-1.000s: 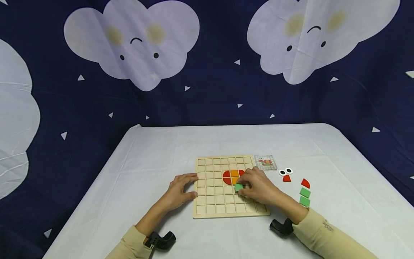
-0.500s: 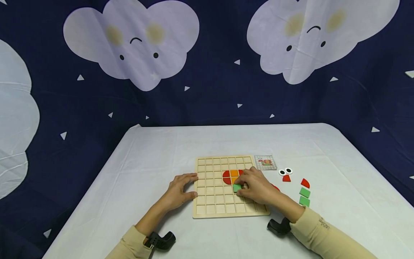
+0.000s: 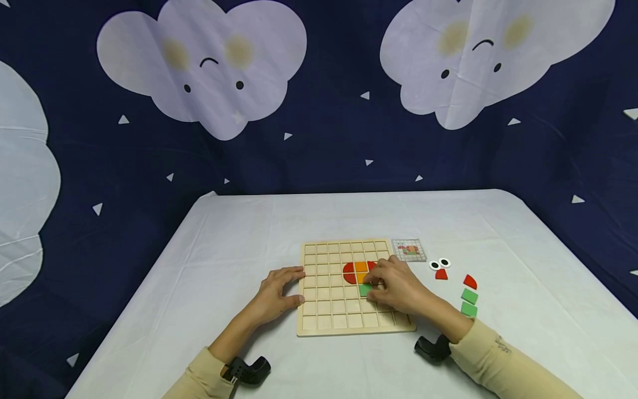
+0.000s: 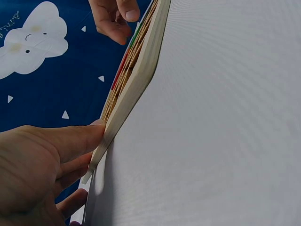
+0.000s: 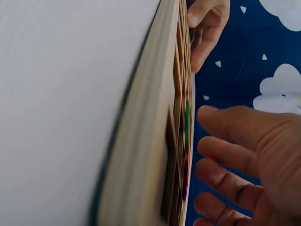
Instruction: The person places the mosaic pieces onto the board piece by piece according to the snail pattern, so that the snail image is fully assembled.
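A square wooden grid board (image 3: 324, 308) lies on the table in the head view. My left hand (image 3: 276, 295) rests at its left edge, thumb and fingers spread against the side; in the left wrist view the thumb (image 4: 84, 137) touches the rim. A green square tile (image 3: 365, 290) sits flat in a cell under two orange tiles (image 3: 361, 267). Over the board's right half hovers my right hand (image 3: 397, 288), fingertips right by that green tile. The right wrist view shows its fingers (image 5: 230, 150) loosely bent, holding nothing, a small gap from the green tile (image 5: 187, 120). Red quarter-round tiles (image 3: 349, 272) flank the orange ones.
A small picture card (image 3: 410, 250) lies at the board's upper right. Farther right are two eye discs (image 3: 440, 264), a red tile (image 3: 441, 274), a red quarter-round piece (image 3: 470, 282) and green tiles (image 3: 469, 296), partly near my right sleeve (image 3: 508, 360).
The green tile, tilted in my right hand's fingers before, now lies flat in its cell. My right fingers have let go and lifted slightly to the right. The left hand has stayed put.
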Demonstrator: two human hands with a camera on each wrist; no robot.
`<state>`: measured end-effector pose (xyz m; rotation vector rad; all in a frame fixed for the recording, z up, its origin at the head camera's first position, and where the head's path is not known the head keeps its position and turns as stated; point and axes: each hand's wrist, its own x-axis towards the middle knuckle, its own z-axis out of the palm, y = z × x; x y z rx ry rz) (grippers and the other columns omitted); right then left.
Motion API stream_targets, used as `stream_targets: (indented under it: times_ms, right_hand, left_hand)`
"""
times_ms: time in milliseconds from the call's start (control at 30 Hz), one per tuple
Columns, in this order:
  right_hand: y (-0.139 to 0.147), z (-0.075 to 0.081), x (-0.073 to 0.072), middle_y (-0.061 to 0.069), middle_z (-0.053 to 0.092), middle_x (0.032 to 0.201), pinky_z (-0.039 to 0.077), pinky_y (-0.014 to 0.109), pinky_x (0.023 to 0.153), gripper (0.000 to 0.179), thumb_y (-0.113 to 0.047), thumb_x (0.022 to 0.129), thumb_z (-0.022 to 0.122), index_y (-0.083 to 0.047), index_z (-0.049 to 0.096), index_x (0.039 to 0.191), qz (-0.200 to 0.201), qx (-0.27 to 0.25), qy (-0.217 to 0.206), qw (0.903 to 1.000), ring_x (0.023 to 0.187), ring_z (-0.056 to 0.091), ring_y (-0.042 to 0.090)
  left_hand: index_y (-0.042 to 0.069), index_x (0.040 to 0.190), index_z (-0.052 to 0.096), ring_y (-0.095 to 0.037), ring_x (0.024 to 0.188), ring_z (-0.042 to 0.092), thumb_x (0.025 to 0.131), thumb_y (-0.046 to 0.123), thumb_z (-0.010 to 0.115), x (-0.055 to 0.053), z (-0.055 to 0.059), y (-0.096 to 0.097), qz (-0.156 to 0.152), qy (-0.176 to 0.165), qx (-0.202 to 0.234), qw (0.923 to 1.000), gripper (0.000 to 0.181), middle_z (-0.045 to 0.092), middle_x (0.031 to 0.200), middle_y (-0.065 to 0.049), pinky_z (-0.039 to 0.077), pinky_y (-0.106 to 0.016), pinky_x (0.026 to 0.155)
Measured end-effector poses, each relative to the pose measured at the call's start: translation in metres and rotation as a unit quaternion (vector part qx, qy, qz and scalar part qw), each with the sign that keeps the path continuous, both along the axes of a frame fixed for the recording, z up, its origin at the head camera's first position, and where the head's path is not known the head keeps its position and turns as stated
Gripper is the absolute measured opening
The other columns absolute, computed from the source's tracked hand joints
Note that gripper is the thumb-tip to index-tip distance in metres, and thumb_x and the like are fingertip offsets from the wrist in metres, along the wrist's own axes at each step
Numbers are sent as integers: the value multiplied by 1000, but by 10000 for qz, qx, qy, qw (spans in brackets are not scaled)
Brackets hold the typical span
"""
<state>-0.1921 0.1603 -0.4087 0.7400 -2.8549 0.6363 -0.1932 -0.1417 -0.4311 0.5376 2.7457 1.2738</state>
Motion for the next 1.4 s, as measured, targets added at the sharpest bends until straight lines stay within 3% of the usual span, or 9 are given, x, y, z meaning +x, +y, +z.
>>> stream_targets:
  times_ms: [167,267,400,533,967,1167,1400]
  right_hand:
    - [14,5,0,-5,62,87,34,35,78,17,-21,73,77,-19,74,90,-145,-154,-15,9998,85,45,14]
    - [27,7,1,-2,63,90,35,48,92,19,-20,75,76,-17,73,94,-329,-247,-59,9991,102,53,27]
    - [47,10,2,1,64,96,35,50,93,23,-20,77,74,-14,72,98,-673,-250,-90,9974,110,49,34]
    - [68,14,3,2,64,95,33,38,79,24,-21,77,74,-12,72,99,-948,-154,-100,9953,92,46,22]
    - [134,14,15,9,65,93,30,34,73,29,-22,78,73,-7,71,103,-1667,-29,-59,9860,88,48,25]
    - [153,7,21,9,66,89,30,36,72,25,-20,77,75,-7,72,98,-1772,27,232,9839,86,49,26]
    - [170,1,23,13,66,89,30,43,73,28,-22,75,75,-6,71,97,-1888,178,231,9816,85,50,31]
  left_hand:
    - [9,128,58,-28,134,33,80,14,73,0,0,0,-28,-6,6,10000,51,49,142,-1,18,-55,109]
    - [9,128,58,-28,134,33,80,14,73,0,0,0,-29,-24,3,10000,51,48,142,-1,18,-55,109]
    - [9,129,58,-28,134,33,80,14,73,0,0,0,-23,-20,-20,10000,51,49,142,-1,18,-54,109]
    - [8,128,58,-30,133,34,80,14,73,-1,-1,-1,-39,45,-5,10000,51,49,142,-2,18,-56,109]
    - [8,128,58,-29,133,33,80,14,72,-1,-2,-1,-74,57,29,10000,51,49,142,-1,17,-56,109]
    - [7,128,57,-31,132,34,80,14,72,-1,-2,-2,-113,109,32,9999,51,49,142,-3,18,-57,108]
    - [8,129,57,-29,134,32,81,15,72,-1,0,-1,-95,-21,10,10000,51,48,143,-1,17,-55,109]
